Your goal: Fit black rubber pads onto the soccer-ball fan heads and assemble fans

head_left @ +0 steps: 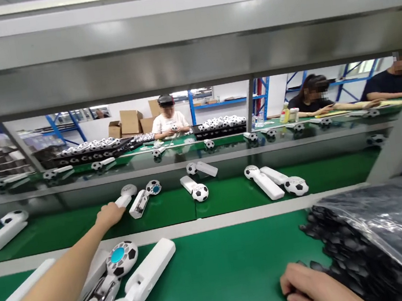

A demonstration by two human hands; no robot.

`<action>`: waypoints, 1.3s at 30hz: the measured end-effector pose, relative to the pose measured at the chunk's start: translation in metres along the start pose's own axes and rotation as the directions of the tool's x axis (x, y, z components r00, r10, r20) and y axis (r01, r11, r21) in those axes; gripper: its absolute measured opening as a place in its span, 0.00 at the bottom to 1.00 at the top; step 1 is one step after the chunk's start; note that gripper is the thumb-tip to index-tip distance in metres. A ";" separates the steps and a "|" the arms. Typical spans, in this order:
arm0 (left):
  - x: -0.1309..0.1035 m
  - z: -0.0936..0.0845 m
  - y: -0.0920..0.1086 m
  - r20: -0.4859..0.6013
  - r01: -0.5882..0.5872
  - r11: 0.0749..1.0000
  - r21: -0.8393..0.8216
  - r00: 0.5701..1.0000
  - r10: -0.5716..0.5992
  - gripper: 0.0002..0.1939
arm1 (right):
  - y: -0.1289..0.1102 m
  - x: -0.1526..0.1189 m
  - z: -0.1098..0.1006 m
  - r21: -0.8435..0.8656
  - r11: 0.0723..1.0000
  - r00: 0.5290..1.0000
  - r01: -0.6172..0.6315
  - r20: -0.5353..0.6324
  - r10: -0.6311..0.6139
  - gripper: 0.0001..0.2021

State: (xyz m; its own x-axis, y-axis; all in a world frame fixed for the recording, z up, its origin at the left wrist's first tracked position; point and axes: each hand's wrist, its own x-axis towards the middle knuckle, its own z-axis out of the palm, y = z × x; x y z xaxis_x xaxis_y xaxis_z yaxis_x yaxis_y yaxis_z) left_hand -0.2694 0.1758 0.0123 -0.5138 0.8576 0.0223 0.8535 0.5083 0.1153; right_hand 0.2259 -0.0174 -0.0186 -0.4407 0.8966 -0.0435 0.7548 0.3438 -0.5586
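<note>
My left hand [110,215] reaches across to the green conveyor belt, its fingers closed round the white handle of a football-patterned handheld fan [129,190]. Just right of it lies another fan [139,204] with its handle open and the inside showing. My right hand [307,284] is low at the front, fingers curled on the green worktop [216,267]; whatever is in them is hidden. Beside that hand is a heap of small black plastic pieces [350,244] spilling from a clear plastic bag [394,214]. Under my left forearm, several fans [153,268] lie together, partly covered.
More fans [272,180] are spread along the belt. A pale rail [210,222] divides belt from worktop. A metal beam [189,63] crosses overhead, and a slanted post [398,129] stands at right. Beyond, co-workers [169,122] sit near trays of football-patterned parts [220,125].
</note>
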 end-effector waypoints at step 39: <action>-0.306 0.028 0.154 0.078 -0.765 0.408 -0.498 0.429 0.900 0.41 | -0.029 -0.009 0.010 0.060 0.928 0.873 0.368 -0.368 -0.322 0.03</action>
State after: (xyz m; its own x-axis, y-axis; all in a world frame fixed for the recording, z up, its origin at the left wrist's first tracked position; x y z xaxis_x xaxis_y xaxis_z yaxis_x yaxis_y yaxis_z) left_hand 0.0210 -0.0060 -0.0048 0.5542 0.8316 0.0358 0.6979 -0.4876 0.5246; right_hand 0.2033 -0.0385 -0.0106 -0.4487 0.7744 0.4461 0.5092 0.6318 -0.5845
